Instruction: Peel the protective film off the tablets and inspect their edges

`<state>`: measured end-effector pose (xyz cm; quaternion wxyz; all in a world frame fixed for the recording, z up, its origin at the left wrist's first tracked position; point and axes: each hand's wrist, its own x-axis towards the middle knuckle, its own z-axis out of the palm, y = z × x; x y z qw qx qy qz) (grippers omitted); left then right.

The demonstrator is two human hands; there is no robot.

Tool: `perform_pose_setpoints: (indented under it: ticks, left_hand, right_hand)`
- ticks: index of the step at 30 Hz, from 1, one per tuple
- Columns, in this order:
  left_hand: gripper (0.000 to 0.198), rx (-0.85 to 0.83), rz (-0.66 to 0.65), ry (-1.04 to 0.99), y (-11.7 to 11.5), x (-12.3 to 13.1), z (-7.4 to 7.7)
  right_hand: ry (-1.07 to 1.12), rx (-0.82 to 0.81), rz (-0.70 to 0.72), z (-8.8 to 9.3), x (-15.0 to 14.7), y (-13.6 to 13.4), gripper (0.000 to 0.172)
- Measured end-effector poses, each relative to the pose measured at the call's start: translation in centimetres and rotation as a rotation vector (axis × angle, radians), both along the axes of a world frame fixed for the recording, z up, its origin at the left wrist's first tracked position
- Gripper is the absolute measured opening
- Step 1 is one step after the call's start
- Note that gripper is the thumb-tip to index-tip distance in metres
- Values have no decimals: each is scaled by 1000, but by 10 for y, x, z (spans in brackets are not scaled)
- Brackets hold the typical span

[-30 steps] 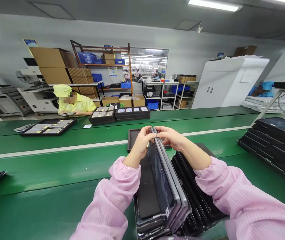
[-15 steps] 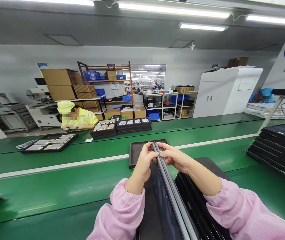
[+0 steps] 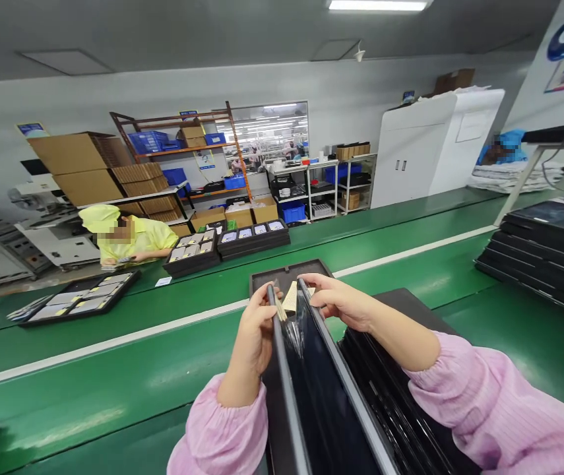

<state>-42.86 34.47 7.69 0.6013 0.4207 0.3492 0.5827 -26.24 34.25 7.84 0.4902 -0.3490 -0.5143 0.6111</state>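
My left hand (image 3: pixel 252 336) pinches the far end of a thin, grey-edged flat panel (image 3: pixel 286 389), which stands on its long side. My right hand (image 3: pixel 345 305) grips the far end of a second flat panel (image 3: pixel 328 396) with a dark glossy face. A gap runs between the two upright panels. Within it, cream-coloured strips (image 3: pixel 290 297) and some clear, shiny film show near my fingers. Just right of the panels, several black glossy panels (image 3: pixel 385 396) stand in a row on edge. The near ends of both panels run out of view.
Beyond my hands lies a black tray (image 3: pixel 256 280) on the green bench (image 3: pixel 163 369). Stacked black trays (image 3: pixel 539 264) stand at the right. Across the bench are filled trays (image 3: pixel 252 247) and a co-worker in yellow (image 3: pixel 138 241) handling small items.
The panels were together between both hands; now they are spread apart, the left one with my left hand. The cream strips and glossy face have come into sight. The view has tilted down.
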Motion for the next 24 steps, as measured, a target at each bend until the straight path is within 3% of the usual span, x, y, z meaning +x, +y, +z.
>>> perform_pose_setpoints:
  ticks: [2, 6, 10, 15, 20, 22, 24]
  left_hand:
    - [50, -13, 11, -3, -1, -7, 0]
    - [51, 9, 36, 18, 1, -21, -4]
    - [50, 97, 25, -24, 5, -27, -18]
    - [37, 321, 31, -73, -7, -21, -24]
    - [48, 502, 165, 13, -43, -32, 2]
    - [47, 564, 300, 65, -60, -56, 18]
    - [44, 514, 446, 64, -76, -96, 33]
  right_hand:
    - [-29, -3, 18, -2, 9, -2, 54]
    - [-161, -45, -102, -8, 27, -11, 72]
    - [-188, -9, -137, -24, 46, -20, 58]
    - [-140, -151, -300, -51, 60, -21, 68]
    - [-28, -134, -351, -62, 51, -17, 69]
    - [-10, -127, -345, -65, 43, -15, 66]
    - [-42, -105, -326, -68, 33, -13, 62]
